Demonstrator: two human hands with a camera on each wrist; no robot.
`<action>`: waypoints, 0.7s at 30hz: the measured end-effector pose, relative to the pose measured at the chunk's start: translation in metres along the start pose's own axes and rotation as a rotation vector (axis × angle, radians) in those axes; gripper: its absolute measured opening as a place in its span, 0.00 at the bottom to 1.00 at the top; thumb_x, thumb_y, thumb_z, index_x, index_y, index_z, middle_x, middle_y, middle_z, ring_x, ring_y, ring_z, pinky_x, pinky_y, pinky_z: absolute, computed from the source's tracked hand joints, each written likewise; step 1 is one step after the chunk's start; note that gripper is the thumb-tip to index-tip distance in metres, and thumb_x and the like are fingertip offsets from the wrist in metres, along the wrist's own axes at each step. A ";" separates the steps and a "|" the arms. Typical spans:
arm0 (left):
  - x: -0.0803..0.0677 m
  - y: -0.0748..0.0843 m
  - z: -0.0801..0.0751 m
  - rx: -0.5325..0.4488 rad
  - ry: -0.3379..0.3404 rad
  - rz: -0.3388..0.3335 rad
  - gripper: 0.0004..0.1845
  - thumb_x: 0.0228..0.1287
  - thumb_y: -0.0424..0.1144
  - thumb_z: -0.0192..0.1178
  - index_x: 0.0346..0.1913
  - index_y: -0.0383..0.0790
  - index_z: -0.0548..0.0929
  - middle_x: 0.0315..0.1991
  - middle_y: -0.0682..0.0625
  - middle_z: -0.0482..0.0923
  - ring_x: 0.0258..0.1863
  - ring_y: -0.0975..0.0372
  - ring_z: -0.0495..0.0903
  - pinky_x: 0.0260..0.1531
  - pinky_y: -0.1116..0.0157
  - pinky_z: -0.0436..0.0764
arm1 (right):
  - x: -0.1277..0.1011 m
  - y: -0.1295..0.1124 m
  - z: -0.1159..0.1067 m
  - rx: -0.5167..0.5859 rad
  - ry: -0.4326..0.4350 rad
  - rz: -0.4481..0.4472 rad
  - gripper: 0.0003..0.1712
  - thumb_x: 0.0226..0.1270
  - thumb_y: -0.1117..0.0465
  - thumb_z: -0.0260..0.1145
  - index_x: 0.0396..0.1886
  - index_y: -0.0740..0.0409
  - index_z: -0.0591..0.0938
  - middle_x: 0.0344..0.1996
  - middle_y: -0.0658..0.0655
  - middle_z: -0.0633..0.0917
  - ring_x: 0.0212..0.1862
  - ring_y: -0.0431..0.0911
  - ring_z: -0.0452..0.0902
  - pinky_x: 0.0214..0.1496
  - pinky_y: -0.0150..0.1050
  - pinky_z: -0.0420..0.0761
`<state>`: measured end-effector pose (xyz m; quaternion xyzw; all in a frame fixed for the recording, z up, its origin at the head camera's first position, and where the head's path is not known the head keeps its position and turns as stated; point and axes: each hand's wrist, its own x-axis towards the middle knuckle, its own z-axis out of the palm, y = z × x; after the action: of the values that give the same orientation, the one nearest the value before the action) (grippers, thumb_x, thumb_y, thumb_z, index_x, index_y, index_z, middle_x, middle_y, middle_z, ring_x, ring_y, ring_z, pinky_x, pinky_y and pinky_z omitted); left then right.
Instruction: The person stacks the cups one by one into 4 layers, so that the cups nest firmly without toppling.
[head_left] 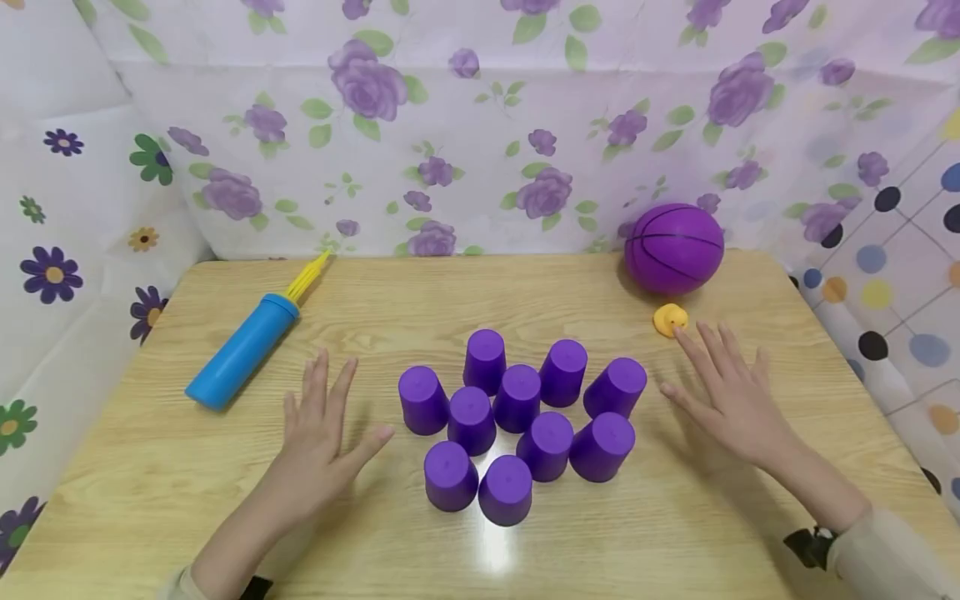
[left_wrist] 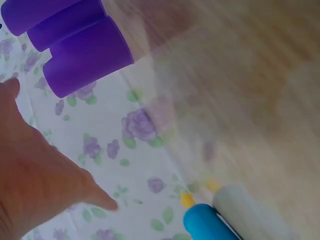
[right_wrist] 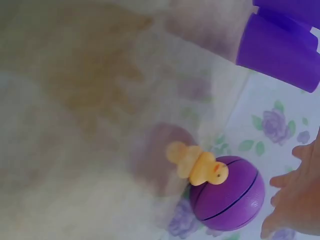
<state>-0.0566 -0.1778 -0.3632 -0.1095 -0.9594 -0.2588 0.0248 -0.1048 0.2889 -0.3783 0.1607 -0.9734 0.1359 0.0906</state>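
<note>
ten purple cups (head_left: pixel 517 398) stand in a loose cluster at the middle of a wooden table (head_left: pixel 585 546), between a person's two hands. there is one yellow duck (head_left: pixel 666 320), one purple ball (head_left: pixel 675 250) just behind it at the far right, and one blue pump (head_left: pixel 247 350) with a yellow tip at the left.

all ten cups are upside down, closed ends up; what is under them cannot be seen.

the left hand (head_left: pixel 318 442) is spread wide, thumb near the cups. the right hand (head_left: pixel 738 408) is also spread wide, to their right; its index fingertip overlaps the duck's edge from above, but the right wrist view shows a gap.

both wrist views cut off the cups and the hands, and a hazy, blurred table fills much of each. the left one also crops the pump.
</note>
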 end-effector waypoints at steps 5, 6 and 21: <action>0.017 0.011 0.000 -0.089 0.026 0.114 0.46 0.52 0.59 0.55 0.67 0.58 0.36 0.67 0.54 0.23 0.66 0.52 0.30 0.61 0.46 0.33 | 0.022 -0.013 -0.007 0.123 0.022 -0.115 0.37 0.61 0.49 0.55 0.67 0.45 0.51 0.67 0.55 0.48 0.67 0.53 0.34 0.59 0.62 0.23; 0.020 0.014 -0.001 -0.110 0.025 0.120 0.46 0.51 0.59 0.55 0.66 0.60 0.37 0.67 0.56 0.24 0.66 0.52 0.32 0.61 0.44 0.39 | 0.028 -0.018 -0.008 0.141 0.020 -0.143 0.36 0.61 0.50 0.55 0.66 0.44 0.52 0.67 0.55 0.49 0.67 0.53 0.36 0.60 0.61 0.25; 0.060 0.046 0.006 -0.329 -0.087 0.362 0.43 0.48 0.31 0.56 0.65 0.57 0.48 0.67 0.58 0.32 0.66 0.57 0.39 0.55 0.42 0.57 | 0.090 -0.082 -0.022 0.262 -0.211 -0.339 0.35 0.60 0.43 0.52 0.66 0.39 0.51 0.65 0.50 0.55 0.66 0.45 0.47 0.64 0.49 0.55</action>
<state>-0.1045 -0.1240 -0.3389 -0.2933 -0.8692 -0.3979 0.0114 -0.1577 0.1951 -0.3182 0.3458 -0.9106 0.2261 -0.0118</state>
